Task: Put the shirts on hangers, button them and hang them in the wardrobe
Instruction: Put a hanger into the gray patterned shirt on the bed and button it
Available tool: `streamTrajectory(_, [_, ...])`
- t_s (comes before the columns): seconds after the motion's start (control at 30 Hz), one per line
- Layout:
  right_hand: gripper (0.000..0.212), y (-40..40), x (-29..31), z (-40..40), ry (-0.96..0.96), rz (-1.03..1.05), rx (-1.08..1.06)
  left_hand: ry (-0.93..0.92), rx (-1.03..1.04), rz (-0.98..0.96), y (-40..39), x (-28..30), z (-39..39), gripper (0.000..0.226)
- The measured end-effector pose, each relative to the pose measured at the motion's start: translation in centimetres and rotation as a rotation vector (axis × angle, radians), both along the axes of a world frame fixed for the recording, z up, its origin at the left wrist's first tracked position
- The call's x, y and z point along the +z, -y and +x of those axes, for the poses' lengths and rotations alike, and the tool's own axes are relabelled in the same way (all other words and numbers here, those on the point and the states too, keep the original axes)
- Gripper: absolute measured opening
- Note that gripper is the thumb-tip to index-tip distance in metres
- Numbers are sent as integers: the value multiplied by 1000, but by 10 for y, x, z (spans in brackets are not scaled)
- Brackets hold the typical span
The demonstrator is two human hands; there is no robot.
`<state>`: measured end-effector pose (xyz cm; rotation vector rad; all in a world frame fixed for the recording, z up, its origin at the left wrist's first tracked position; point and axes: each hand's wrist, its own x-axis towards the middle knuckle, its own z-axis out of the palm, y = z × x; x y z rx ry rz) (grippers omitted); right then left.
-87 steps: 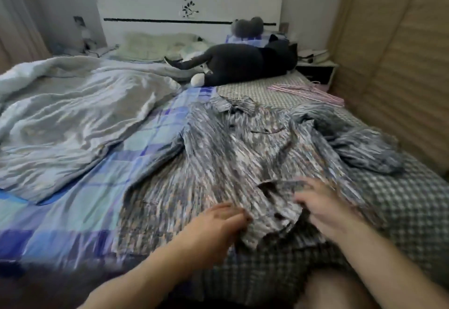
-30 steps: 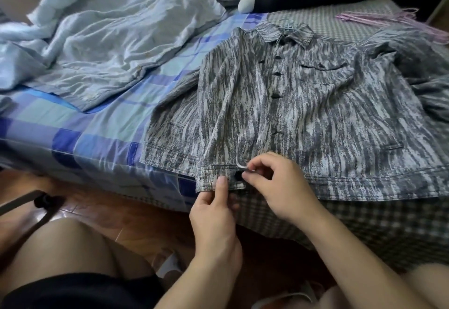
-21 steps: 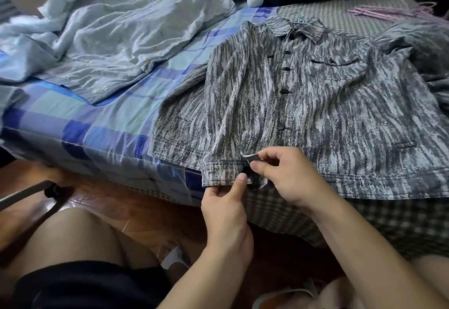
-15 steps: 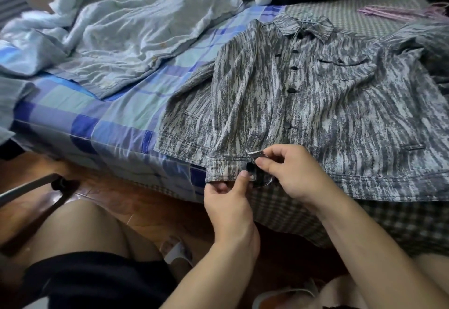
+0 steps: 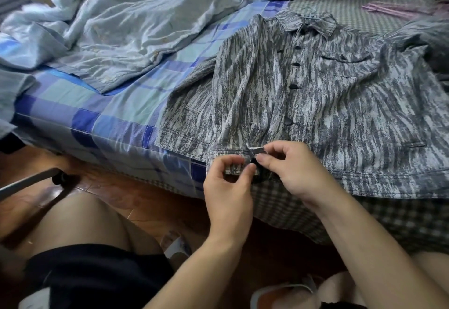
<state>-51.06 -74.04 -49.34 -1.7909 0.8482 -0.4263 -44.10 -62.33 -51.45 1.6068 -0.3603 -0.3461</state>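
Grey streaked shirt (image 5: 328, 104): both hands' fingers (image 5: 245, 170) pinch its hem, half-hiding the bottom button (image 5: 254, 161).

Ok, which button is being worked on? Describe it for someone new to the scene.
On the bed lies a grey streaked shirt. Follow its dark button row down to the hem. The bottom button, pinched between left hand and right hand, is the only one touched.

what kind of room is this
Most likely a bedroom. A grey streaked shirt lies spread on a bed with a blue checked sheet and a rumpled pale blue duvet. Pink hangers lie farther back, and both hands pinch the shirt's hem.
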Motion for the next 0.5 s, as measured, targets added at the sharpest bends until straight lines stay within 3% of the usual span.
streamTrajectory(0.13, [6, 3, 0, -1, 1, 16, 26, 21, -19, 22, -2, -1, 0, 23])
streamTrajectory(0.33, [13, 6, 4, -1, -25, 40, 88, 98, -101, 84, -4, 6, 6, 22])
streamTrajectory(0.5, [19, 7, 10, 1, -76, 74, 101, 9, -99, 48, -1, 2, 9, 23])
